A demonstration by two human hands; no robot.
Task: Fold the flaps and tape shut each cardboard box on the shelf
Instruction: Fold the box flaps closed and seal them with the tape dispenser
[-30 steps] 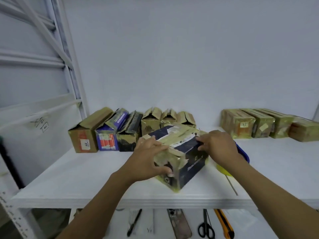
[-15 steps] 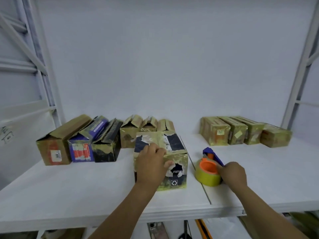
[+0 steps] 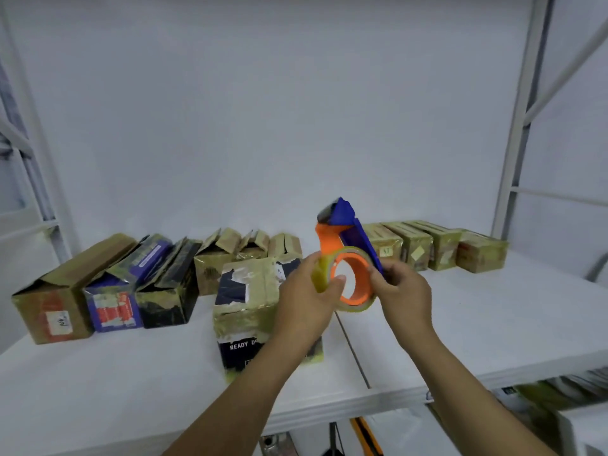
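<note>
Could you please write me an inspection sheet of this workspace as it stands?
Surface: white shelf, seam down the middle.
Job's things: front box, flaps folded down; six open boxes back left; four taped boxes back right; tape dispenser held above the shelf.
Clutter: orange tool below the shelf, blurred.
Hands: left hand pinches the dispenser's roll; right hand grips its handle.
Cables: nothing sure; grey curve at right edge unclear.
Surroundings: white wall, grey rack uprights.
</note>
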